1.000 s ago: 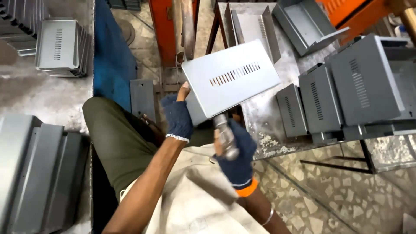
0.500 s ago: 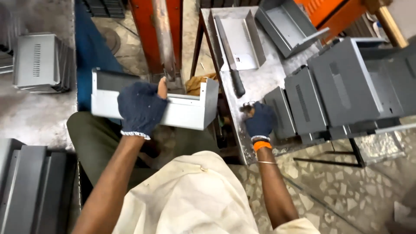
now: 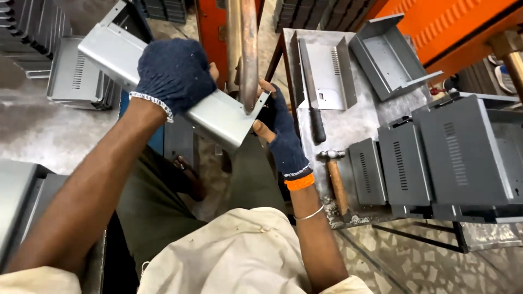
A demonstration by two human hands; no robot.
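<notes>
Your left hand (image 3: 173,73), in a dark knit glove, was closed over the top of the bent grey sheet-metal cover (image 3: 163,81), holding it tilted above your lap. Its right end sat under the copper rods (image 3: 242,51) coming down from above. Your right hand (image 3: 280,133) gripped that end from below, fingers curled on the edge. Further right, a hammer (image 3: 333,174) and a file (image 3: 311,92) lay on the metal table (image 3: 354,125) beside dark grey boxes (image 3: 436,152).
</notes>
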